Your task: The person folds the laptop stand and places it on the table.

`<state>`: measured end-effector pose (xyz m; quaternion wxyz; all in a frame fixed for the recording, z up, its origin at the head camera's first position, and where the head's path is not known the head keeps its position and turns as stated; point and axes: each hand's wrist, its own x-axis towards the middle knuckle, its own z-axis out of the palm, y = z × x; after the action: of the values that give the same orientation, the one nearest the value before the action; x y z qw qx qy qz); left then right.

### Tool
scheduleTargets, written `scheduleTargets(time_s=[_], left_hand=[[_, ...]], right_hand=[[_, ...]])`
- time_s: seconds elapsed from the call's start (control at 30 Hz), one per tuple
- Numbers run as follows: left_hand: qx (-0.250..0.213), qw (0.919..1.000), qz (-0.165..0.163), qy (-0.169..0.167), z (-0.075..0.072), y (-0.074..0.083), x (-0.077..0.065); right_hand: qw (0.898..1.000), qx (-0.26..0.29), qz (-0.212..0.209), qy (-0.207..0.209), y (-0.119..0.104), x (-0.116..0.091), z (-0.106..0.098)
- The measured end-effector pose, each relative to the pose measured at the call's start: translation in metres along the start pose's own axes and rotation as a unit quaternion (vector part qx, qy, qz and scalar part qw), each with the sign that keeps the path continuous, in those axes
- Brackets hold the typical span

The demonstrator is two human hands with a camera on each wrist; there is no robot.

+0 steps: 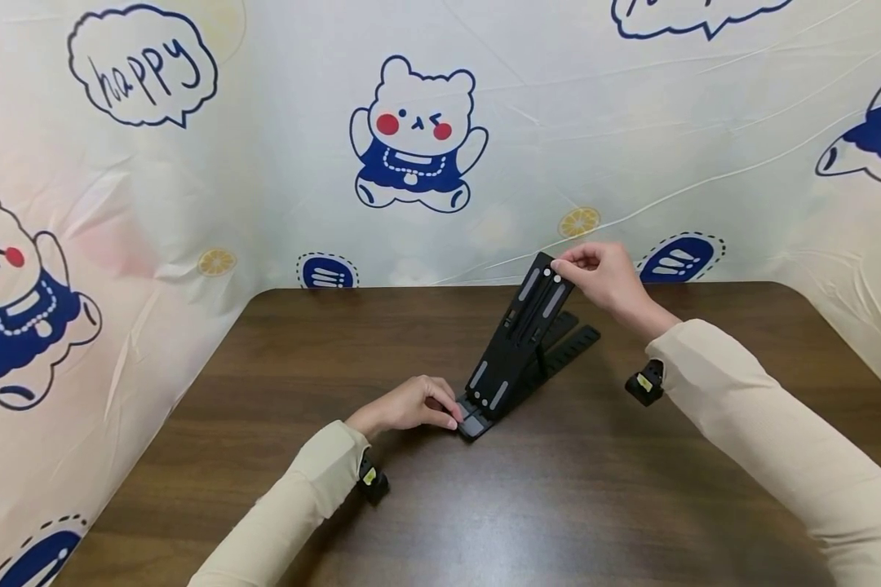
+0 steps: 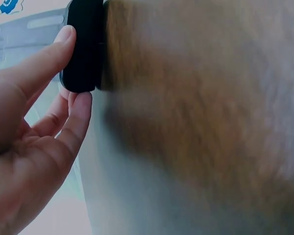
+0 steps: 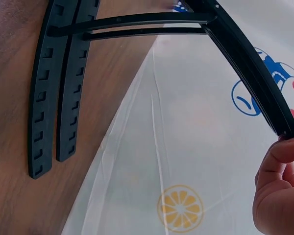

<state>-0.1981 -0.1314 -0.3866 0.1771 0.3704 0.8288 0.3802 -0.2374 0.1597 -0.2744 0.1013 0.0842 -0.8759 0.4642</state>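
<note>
A black folding laptop stand point(image 1: 510, 338) is propped on the table, its upper panel tilted up toward the back right. With thumb and fingers, my left hand point(image 1: 411, 405) pinches the lip at its low front end; the left wrist view shows the thumb on one face of the dark lip point(image 2: 83, 54) and fingertips at its edge. My right hand point(image 1: 605, 281) pinches the raised top corner. Beneath the panel, two notched base rails point(image 3: 40, 105) lie side by side, and thin support struts point(image 3: 137, 20) run from them up to the panel.
The brown wooden table point(image 1: 301, 342) carries the stand near its middle. Behind and at both sides hangs a pale curtain point(image 1: 279, 163) printed with cartoon bears and orange slices. Black wrist cameras point(image 1: 644, 383) are strapped over both sleeves.
</note>
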Motion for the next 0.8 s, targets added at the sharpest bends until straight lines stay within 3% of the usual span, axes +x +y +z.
scheduleTargets(time_s=[0.5, 0.8], left_hand=[[-0.027, 0.9994, -0.011, -0.018, -0.015, -0.018, 0.000], [-0.006, 0.9997, -0.022, 0.003, -0.012, -0.013, -0.003]], right_hand=[[0.999, -0.029, -0.022, 0.017, -0.005, -0.016, -0.004], [0.999, -0.042, -0.015, -0.023, -0.007, -0.011, -0.008]])
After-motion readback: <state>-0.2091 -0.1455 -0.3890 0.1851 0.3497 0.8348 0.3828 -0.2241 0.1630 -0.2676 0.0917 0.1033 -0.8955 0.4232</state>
